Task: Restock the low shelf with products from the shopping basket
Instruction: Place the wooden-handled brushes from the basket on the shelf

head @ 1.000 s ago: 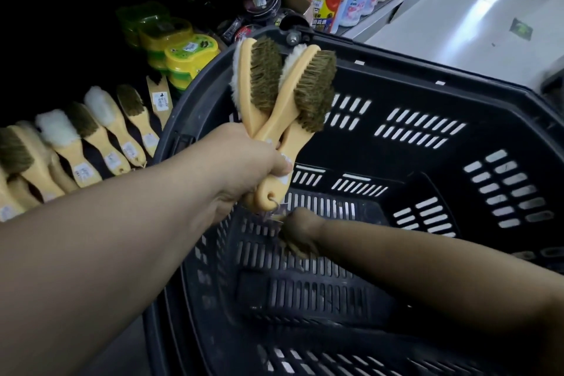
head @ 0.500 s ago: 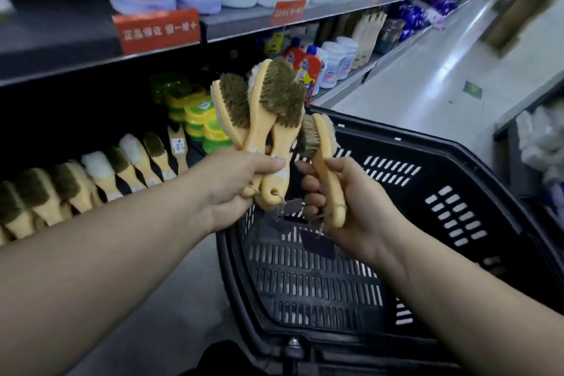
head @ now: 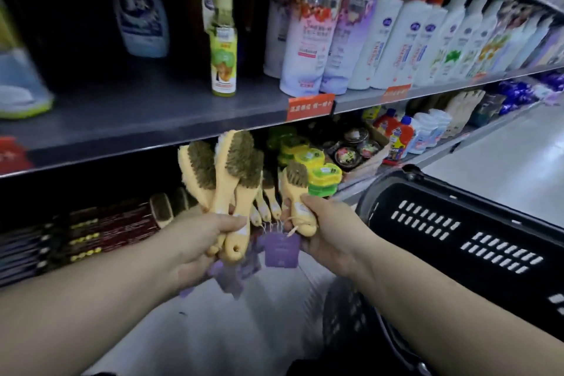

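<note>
Head view: the left hand (head: 201,241) is clenching the handles of a bunch of yellow brushes (head: 227,168) at the centre of the frame, and their brown bristles are fanning upward in front of the low shelf (head: 433,156). Just right of it, the right hand (head: 329,232) is grasping the handle of a single brush (head: 295,189), bristle head up. A purple tag (head: 280,249) is dangling on a string between the two hands; its print is too blurred to read. The black shopping basket (head: 457,223) is sitting at the lower right, its slotted wall facing the camera.

More brushes of the same kind (head: 270,203) are lying on the low shelf behind the hands, beside a stack of yellow-green tubs (head: 322,174). Dark boxes (head: 100,232) at the lower left are carrying gold lettering that is not legible.

An orange price label (head: 309,107) is hanging on the edge of the upper shelf (head: 137,122) with white Chinese characters, too blurred to make out with certainty. Above it, white bottles (head: 409,46) are standing in a row, with upright red lettering that appears to read "ENERGY". A slim green-labelled bottle (head: 224,70) is standing alone at the upper centre.
</note>
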